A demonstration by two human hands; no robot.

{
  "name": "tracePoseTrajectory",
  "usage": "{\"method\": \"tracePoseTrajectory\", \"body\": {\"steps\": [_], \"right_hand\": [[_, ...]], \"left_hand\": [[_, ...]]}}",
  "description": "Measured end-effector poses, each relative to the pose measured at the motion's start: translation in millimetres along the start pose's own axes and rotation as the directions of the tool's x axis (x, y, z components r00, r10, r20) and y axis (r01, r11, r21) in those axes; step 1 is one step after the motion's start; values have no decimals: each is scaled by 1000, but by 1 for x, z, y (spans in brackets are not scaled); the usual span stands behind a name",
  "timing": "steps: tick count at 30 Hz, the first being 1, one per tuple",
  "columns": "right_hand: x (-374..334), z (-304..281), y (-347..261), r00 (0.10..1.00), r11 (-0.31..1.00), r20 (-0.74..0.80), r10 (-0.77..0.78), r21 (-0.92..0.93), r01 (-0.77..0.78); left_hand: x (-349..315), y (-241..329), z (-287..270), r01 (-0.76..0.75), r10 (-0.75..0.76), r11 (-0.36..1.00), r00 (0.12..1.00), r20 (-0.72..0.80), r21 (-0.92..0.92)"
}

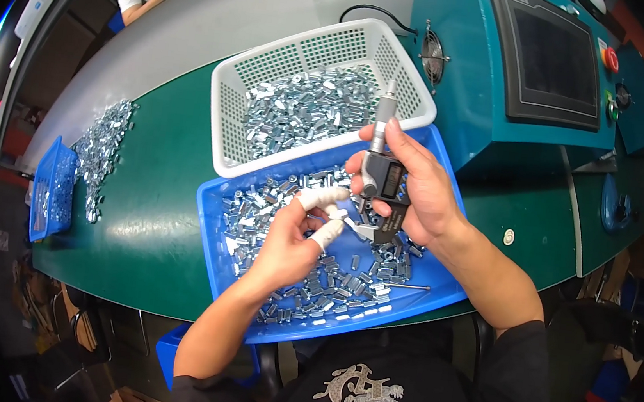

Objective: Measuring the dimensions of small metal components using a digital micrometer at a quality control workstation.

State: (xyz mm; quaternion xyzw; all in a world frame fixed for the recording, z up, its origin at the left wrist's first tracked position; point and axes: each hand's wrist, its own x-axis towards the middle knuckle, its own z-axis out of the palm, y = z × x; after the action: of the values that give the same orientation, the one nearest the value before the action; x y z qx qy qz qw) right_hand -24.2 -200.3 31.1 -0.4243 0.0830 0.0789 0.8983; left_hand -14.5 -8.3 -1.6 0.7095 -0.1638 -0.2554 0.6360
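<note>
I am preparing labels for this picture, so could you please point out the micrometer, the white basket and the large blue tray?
Micrometer (392, 181): head view, on its digital display.
White basket (229, 115): head view, on its left wall.
Large blue tray (432, 271): head view, on bare floor at its right.

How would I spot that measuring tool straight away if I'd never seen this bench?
Find the large blue tray on the green table. Above it, the person's right hand holds the measuring tool. Its dark body, small display and silver barrel set it apart from the plain little metal pieces in the tray.
</note>
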Motion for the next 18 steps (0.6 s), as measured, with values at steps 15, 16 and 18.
{"method": "tracePoseTrajectory", "body": {"steps": [15,16,18], "right_hand": [[0,-1,0,1000,1000,2,-9,9,9],[1,-1,0,1000,1000,9,-3,20,3],[1,-1,0,1000,1000,9,-9,10,9]], "left_hand": [[0,7,1,-3,-15,930,999,-45,-367],[-1,6,1,-1,-15,929,999,-40,-369],[-4,3,-1,-1,-13,962,999,-50,-275]]}}
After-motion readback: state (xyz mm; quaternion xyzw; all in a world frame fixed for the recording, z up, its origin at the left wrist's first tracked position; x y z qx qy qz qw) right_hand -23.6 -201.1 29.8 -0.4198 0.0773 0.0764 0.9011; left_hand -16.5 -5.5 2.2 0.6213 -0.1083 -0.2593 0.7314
